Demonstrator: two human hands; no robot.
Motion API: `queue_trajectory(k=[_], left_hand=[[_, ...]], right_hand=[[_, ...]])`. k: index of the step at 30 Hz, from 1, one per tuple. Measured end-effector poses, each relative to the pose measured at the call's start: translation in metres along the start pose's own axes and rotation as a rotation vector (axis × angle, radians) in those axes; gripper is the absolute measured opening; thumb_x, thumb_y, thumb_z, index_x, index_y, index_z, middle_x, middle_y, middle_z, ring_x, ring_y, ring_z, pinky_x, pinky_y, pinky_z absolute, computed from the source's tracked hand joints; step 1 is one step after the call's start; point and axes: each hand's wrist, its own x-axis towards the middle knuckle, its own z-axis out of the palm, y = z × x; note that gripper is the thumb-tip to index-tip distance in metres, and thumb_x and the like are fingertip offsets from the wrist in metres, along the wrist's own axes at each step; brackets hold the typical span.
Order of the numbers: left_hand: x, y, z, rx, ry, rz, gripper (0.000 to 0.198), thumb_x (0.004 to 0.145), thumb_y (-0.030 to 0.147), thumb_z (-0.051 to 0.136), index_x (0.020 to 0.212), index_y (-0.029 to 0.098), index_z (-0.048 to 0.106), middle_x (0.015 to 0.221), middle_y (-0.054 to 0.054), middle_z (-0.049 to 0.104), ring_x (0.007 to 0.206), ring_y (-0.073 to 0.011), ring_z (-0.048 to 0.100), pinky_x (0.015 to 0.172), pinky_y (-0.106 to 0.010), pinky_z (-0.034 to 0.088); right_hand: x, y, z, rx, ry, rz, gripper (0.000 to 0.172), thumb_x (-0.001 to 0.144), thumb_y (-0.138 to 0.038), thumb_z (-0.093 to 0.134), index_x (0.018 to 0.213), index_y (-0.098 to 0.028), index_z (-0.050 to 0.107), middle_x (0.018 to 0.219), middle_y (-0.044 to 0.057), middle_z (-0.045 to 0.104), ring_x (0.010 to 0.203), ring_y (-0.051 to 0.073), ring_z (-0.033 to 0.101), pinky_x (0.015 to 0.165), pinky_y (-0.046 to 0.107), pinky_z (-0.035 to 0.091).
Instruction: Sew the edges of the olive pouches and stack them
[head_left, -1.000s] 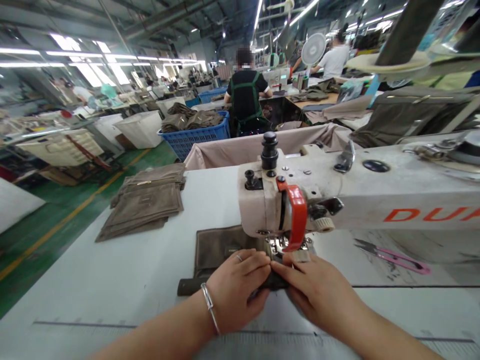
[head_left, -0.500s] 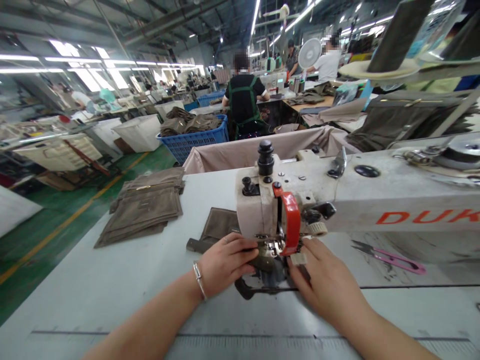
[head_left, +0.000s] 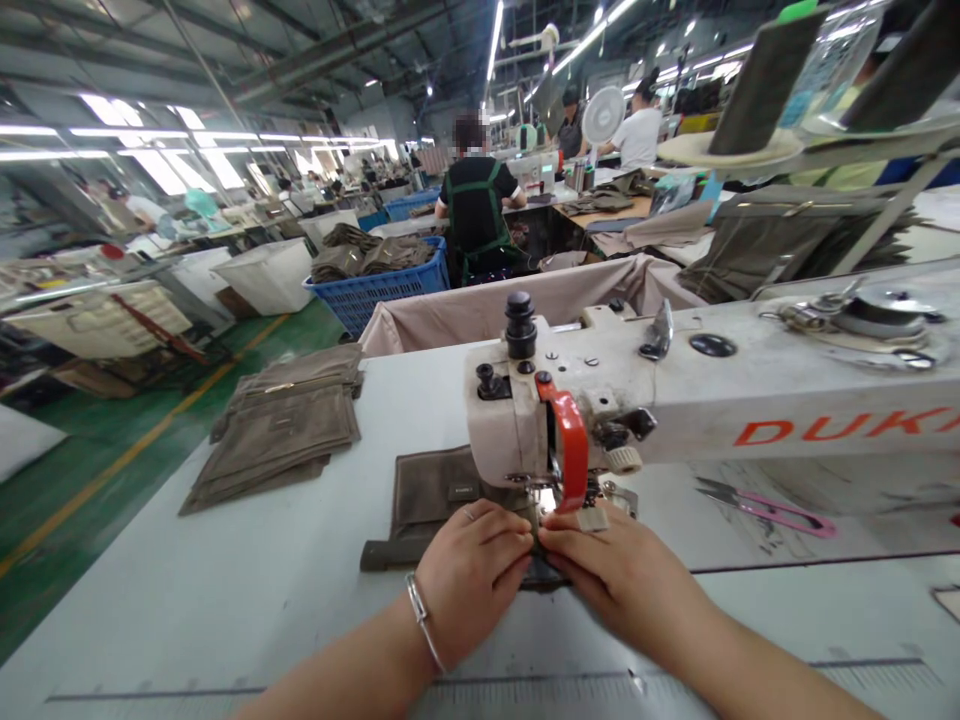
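Note:
A dark olive fabric piece (head_left: 431, 488) with a small label lies left of and under the head of the white sewing machine (head_left: 506, 425). Along its near edge runs a rolled or folded strip (head_left: 386, 556). My left hand (head_left: 476, 555), with a silver bangle at the wrist, has its fingers closed on the fabric just left of the presser foot. My right hand (head_left: 611, 565) is also closed, fingertips at the fabric beside the needle area and nearly meeting the left ones. The red guard (head_left: 574, 450) and my fingers hide the needle and the fabric's right end.
Stacked olive fabric pieces (head_left: 277, 425) lie on the table's left. Pink-handled thread snips (head_left: 772, 510) rest under the machine arm. Behind are a pink cloth-lined bin (head_left: 427, 320), a blue basket (head_left: 397, 280) of fabric pieces and a seated co-worker (head_left: 476, 205).
My right hand has moved left, toward my left hand. The fabric piece has turned to lie straighter, its label now showing. The view has shifted slightly.

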Motion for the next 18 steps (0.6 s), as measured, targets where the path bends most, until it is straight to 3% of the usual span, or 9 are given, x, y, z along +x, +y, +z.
queue_trajectory(k=[6,18], left_hand=[[0.007,0.000,-0.001,0.037,0.015,0.030,0.023,0.099,0.020,0.042,0.097,0.016,0.065,0.093,-0.004,0.071,0.092,-0.0163,0.065,0.087,-0.034,0.052],[0.023,-0.019,0.004,0.050,0.055,-0.030,0.014,0.091,0.014,0.055,0.085,0.019,0.067,0.083,-0.002,0.071,0.086,-0.0171,0.064,0.088,-0.032,0.051]], right_hand=[[0.004,0.001,-0.001,-0.034,0.037,0.019,0.021,0.093,-0.018,0.049,0.105,-0.020,0.066,0.098,0.008,0.066,0.090,0.022,0.059,0.076,0.036,0.052],[0.015,0.009,0.006,-0.185,0.074,0.031,0.022,0.087,-0.010,0.053,0.100,-0.018,0.068,0.097,0.009,0.069,0.086,0.021,0.061,0.074,0.033,0.053]])
